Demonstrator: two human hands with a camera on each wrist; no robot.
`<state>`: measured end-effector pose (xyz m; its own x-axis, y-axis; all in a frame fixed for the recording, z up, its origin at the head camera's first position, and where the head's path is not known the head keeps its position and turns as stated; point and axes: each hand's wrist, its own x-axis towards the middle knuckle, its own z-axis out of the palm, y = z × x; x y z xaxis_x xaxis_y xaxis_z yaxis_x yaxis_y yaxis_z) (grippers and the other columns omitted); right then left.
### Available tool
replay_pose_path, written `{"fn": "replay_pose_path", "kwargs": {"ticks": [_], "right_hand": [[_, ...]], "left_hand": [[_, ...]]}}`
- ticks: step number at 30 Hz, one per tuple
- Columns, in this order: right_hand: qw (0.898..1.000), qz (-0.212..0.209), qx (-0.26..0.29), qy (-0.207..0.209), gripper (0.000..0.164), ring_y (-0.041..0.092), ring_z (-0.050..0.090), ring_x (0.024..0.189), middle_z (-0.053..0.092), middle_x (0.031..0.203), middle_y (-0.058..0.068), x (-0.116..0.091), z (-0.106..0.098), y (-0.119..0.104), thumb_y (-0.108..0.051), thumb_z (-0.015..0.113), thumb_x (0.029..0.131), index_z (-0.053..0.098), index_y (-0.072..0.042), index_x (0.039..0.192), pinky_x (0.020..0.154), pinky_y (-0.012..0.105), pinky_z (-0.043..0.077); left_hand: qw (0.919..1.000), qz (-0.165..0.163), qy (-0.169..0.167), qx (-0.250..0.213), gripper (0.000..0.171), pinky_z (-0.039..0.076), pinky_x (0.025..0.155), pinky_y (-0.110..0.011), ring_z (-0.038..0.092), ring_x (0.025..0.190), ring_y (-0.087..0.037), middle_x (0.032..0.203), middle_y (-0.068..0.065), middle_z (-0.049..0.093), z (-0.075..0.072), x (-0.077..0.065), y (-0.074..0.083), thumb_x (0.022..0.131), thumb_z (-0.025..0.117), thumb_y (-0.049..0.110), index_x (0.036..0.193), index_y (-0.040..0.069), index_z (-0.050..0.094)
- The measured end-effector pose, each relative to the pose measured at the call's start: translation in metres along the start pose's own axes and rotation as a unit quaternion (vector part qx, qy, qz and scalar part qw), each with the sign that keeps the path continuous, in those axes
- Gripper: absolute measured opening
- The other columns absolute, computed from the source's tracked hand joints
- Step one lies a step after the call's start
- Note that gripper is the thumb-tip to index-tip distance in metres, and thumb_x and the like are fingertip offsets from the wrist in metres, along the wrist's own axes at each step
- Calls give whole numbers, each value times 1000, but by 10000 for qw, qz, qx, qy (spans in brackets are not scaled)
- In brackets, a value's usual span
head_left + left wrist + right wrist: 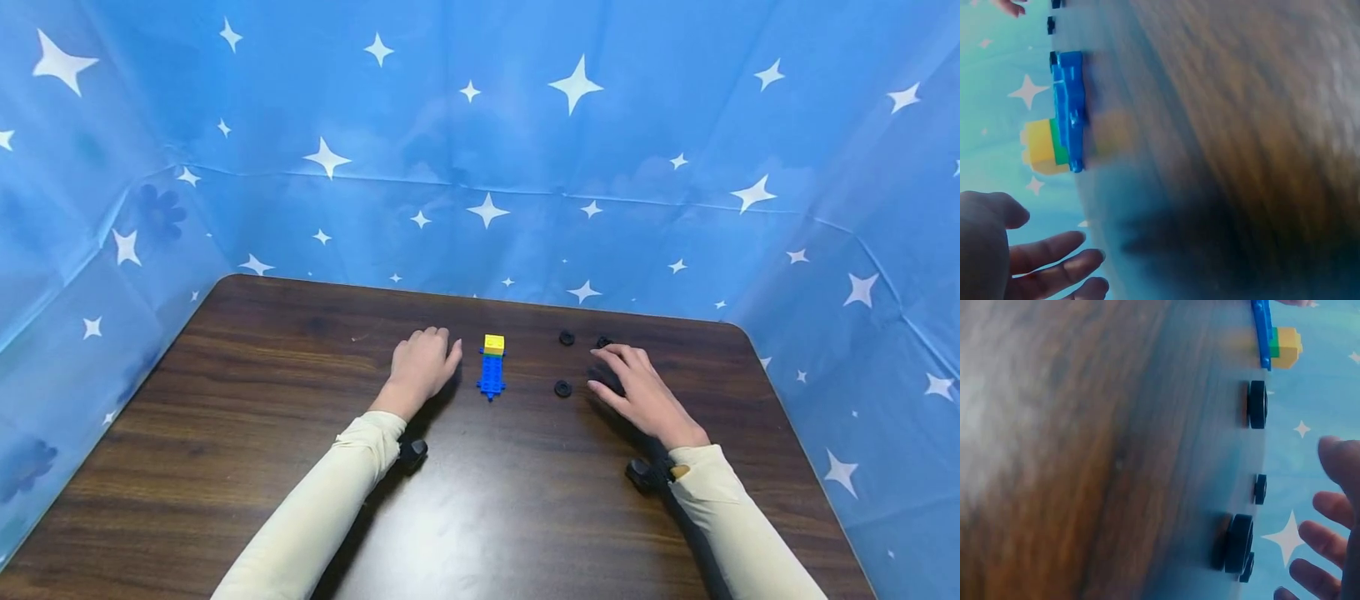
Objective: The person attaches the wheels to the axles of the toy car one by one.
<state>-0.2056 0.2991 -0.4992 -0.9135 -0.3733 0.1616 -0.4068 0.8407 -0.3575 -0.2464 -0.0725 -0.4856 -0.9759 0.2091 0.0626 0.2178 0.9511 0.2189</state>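
Blue toy base point(491, 377), with a yellow block point(494, 342) on its far end, lay on the table point(262, 358); I saw the left hand point(422, 362) near it, fingers loose and empty, and the right hand point(641, 393), fingers parted, holding nothing beside black wheels point(1257, 404)

Legible markings: none. No text, label, brand, number or sign can be read in the head or wrist views.

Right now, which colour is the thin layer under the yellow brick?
The thin layer is green, clearest in the left wrist view.
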Motion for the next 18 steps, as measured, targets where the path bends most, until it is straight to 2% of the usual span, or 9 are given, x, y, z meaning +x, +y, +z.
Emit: {"fn": "replay_pose_path", "kwargs": {"ticks": [3, 9, 14, 18], "right_hand": [[10000, -60, 4, -12, 58, 34, 41, 139, 48, 150, 12, -1, 1, -2, -45, 63, 103, 54, -13, 150, 112, 60, 42], [9998, -109, 1, -160, 57, 33, 43, 137, 50, 149, 11, 1, 3, -5, -45, 68, 100, 58, -13, 147, 111, 59, 43], [9997, -51, 21, -231, 55, 32, 43, 136, 51, 147, 9, 1, 5, -6, -44, 70, 99, 60, -16, 145, 110, 58, 44], [9996, -83, -11, -264, 53, 31, 45, 134, 53, 145, 8, 3, 7, -8, -45, 71, 98, 62, -17, 143, 109, 58, 44]], "left_hand": [[10000, 51, -8, -86, 44, 61, 84, -51, 70, 105, -35, 116, -15, 72, 3, 0, 3, 111, 45, 37, 129, 3, 67], [9993, 10, -125, -355, 40, 61, 84, -52, 68, 106, -35, 113, -15, 71, 9, 0, 6, 111, 46, 34, 121, 3, 70], [9984, 102, -133, -534, 36, 60, 81, -51, 68, 104, -35, 109, -14, 70, 10, 2, 12, 110, 47, 31, 116, 4, 70], [9974, 198, -219, -659, 31, 58, 71, -46, 67, 85, -29, 95, -11, 67, 8, 1, 18, 110, 49, 27, 101, 7, 69]]}}
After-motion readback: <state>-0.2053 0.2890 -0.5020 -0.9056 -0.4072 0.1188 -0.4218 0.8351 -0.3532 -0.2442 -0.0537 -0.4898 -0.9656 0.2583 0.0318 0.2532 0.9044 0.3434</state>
